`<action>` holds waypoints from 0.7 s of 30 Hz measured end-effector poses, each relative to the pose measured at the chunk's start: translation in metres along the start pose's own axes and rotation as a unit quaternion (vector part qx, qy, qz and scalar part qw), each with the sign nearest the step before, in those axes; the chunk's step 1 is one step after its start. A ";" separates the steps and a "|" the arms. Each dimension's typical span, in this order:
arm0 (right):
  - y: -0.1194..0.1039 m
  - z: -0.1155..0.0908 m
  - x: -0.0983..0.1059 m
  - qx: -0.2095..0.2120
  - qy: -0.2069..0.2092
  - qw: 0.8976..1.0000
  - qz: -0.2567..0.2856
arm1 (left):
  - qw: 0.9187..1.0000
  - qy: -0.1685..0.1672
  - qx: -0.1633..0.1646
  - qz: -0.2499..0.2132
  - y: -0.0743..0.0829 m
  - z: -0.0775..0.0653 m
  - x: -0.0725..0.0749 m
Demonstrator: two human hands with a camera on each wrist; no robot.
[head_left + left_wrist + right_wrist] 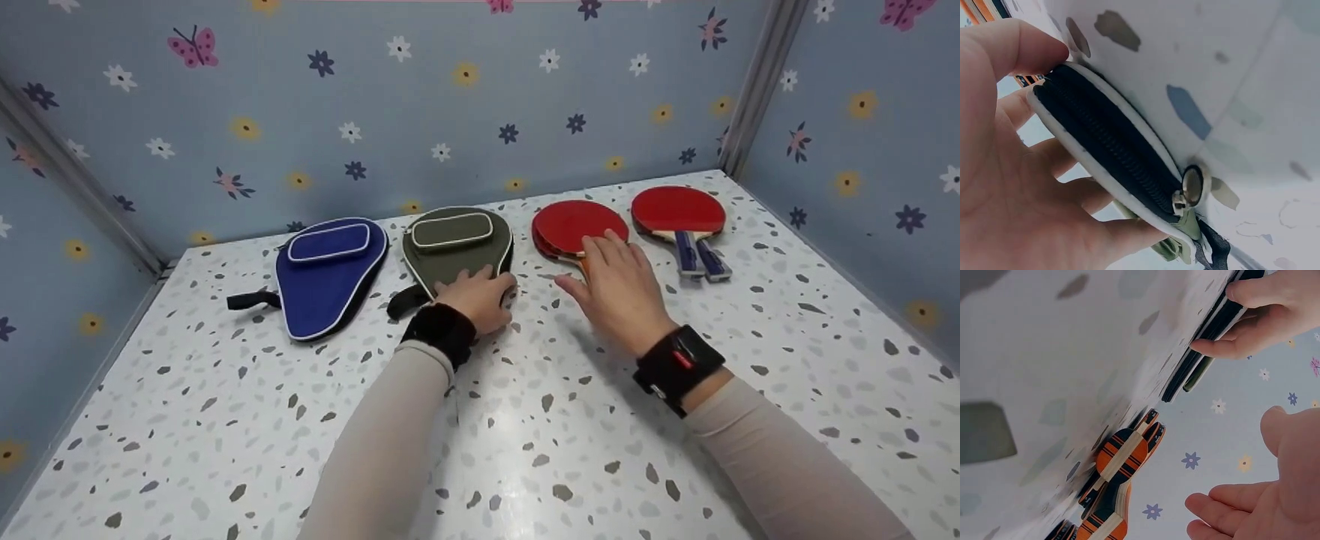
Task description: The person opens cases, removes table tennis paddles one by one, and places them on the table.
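An olive-green table tennis paddle case with white piping lies on the table, its zipped edge close up in the left wrist view. My left hand holds the case's narrow end, thumb at one side and fingers spread over the top. Over a stacked pair of red paddles hovers my right hand, its fingers extended and thumb held apart. In the right wrist view, the orange-and-black striped paddle handles lie below that hand, with a gap between them.
A blue paddle case with a black strap lies to the left. Two more red paddles with blue handles overlap at the right. Flower-patterned panels enclose the speckled table at the back and sides.
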State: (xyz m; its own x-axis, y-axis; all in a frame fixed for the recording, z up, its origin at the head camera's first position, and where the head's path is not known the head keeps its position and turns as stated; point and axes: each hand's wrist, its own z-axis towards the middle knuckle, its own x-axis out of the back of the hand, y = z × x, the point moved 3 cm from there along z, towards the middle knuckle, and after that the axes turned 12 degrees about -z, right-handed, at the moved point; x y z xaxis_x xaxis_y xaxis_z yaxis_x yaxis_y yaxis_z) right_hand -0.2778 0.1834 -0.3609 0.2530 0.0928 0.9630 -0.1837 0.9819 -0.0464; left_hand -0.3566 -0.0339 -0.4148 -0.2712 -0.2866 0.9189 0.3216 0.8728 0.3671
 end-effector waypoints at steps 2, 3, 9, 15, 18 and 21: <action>0.000 0.000 0.000 0.002 0.000 1.000 0.000 | 1.000 0.001 0.001 -0.002 -0.001 0.002 0.000; 0.000 0.000 -0.001 0.003 -0.001 1.000 -0.001 | 1.000 0.001 0.001 -0.004 -0.003 0.003 0.000; -0.001 0.000 -0.003 0.005 -0.013 1.000 -0.004 | 1.000 -0.004 0.019 -0.021 -0.008 0.005 0.001; -0.003 0.000 -0.006 0.010 -0.019 1.000 -0.006 | 0.999 0.013 0.019 -0.024 -0.006 -0.008 0.005; -0.002 -0.001 -0.005 0.015 -0.021 1.000 -0.005 | 0.998 0.053 0.012 -0.026 0.006 -0.031 0.016; 0.000 -0.001 -0.003 0.017 -0.019 1.000 -0.003 | 0.993 0.111 0.015 -0.021 0.019 -0.060 0.031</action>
State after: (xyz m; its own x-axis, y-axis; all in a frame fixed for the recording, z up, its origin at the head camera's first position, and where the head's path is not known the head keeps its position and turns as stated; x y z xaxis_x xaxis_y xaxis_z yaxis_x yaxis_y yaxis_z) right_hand -0.2772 0.1838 -0.3639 0.2187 0.0794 0.9726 -0.2143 0.9763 -0.0315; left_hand -0.3048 -0.0500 -0.3707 -0.0750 -0.4004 0.9133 0.2855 0.8689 0.4044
